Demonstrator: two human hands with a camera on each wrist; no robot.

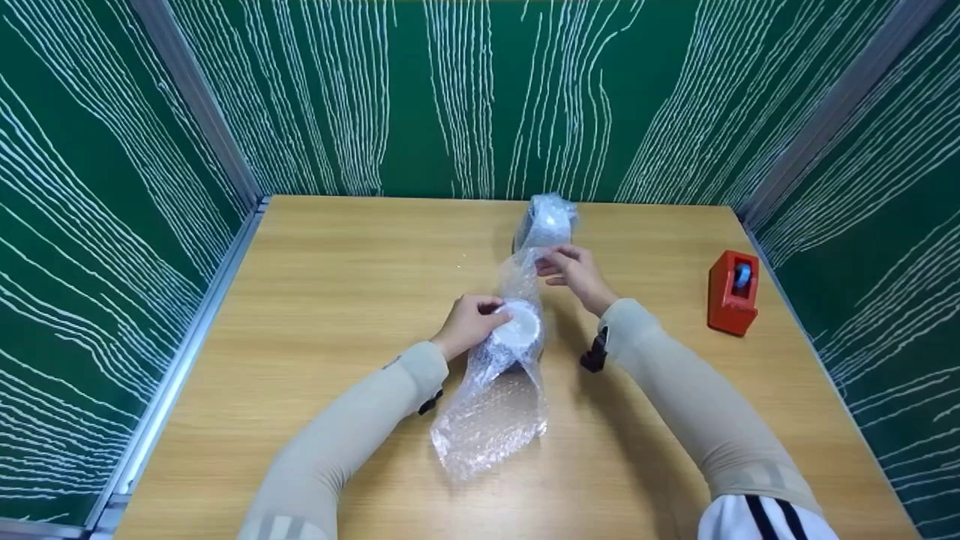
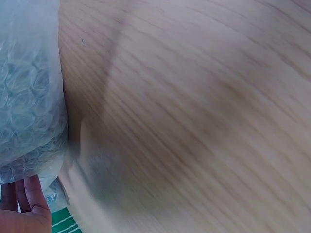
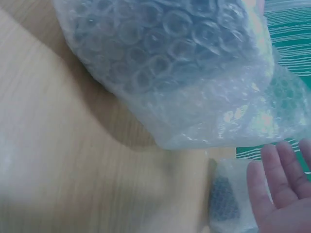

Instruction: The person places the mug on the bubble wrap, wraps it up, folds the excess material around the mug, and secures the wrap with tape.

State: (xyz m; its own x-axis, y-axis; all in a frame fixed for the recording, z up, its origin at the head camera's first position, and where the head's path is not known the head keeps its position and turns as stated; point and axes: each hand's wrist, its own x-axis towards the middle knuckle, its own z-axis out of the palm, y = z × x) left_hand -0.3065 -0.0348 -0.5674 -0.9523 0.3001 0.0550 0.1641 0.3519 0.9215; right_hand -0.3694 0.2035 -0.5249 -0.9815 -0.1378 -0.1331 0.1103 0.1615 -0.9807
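Observation:
A round, pale-topped item (image 1: 519, 324) stands at mid-table, loosely draped in clear bubble wrap (image 1: 491, 427). The wrap's near end spreads over the wood, and its far end rises beyond the item. My left hand (image 1: 474, 324) holds the item's left side through the wrap, thumb on the top edge. In the left wrist view its bent fingers (image 2: 32, 194) lie against the wrap. At the far end my right hand (image 1: 576, 274) pinches the wrap's edge; its other fingers (image 3: 277, 177) stretch out in the right wrist view. What the item is cannot be told.
Behind the right hand, near the table's back edge, stands a second bubble-wrapped item (image 1: 551, 217). A red tape dispenser (image 1: 732, 294) with a blue roll sits at the right. Green, white-streaked panels (image 1: 457, 97) border the wooden table (image 1: 360, 255) at back and sides.

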